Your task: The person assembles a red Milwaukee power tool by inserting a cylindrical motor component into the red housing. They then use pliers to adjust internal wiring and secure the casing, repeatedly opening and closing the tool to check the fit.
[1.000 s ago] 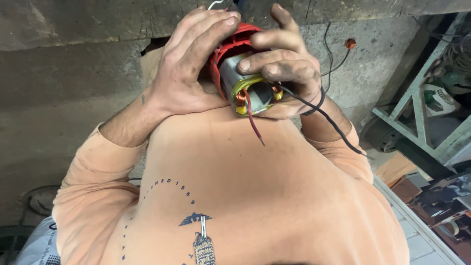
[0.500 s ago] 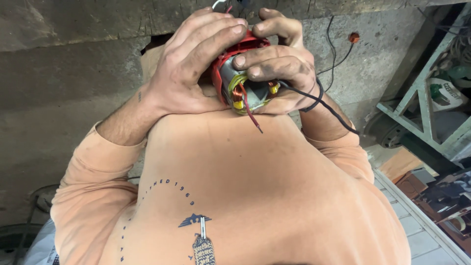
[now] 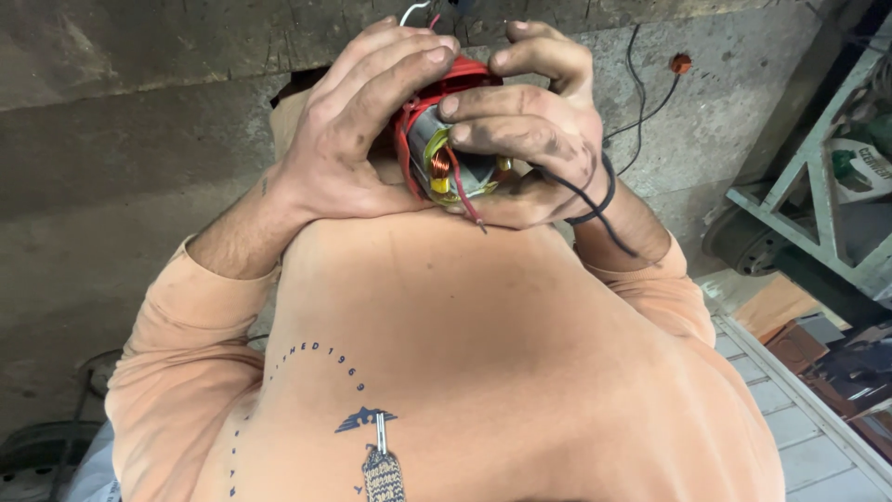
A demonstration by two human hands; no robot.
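Note:
I look down over my own chest in an orange long-sleeved shirt (image 3: pixel 483 353). Both hands hold a small electric motor part (image 3: pixel 455 158) close to my chest: a grey metal core with copper windings inside a red plastic housing. My left hand (image 3: pixel 358 130) wraps the housing from the left, fingers laid over its top. My right hand (image 3: pixel 534 121) grips it from the right, with the index finger across the open end. A thin red wire (image 3: pixel 467 200) hangs from the windings, and a black cable (image 3: pixel 595 209) trails over my right wrist.
A grey concrete floor (image 3: pixel 139 139) lies below. A black lead with an orange plug (image 3: pixel 681 63) runs across it at the upper right. A pale green metal frame (image 3: pixel 818 214) stands at the right, with brown boxes (image 3: pixel 790 321) and clutter under it.
The motor part has turned a little in my hands, and my right fingers have shifted further over its open end. Both hands have moved slightly closer to the camera.

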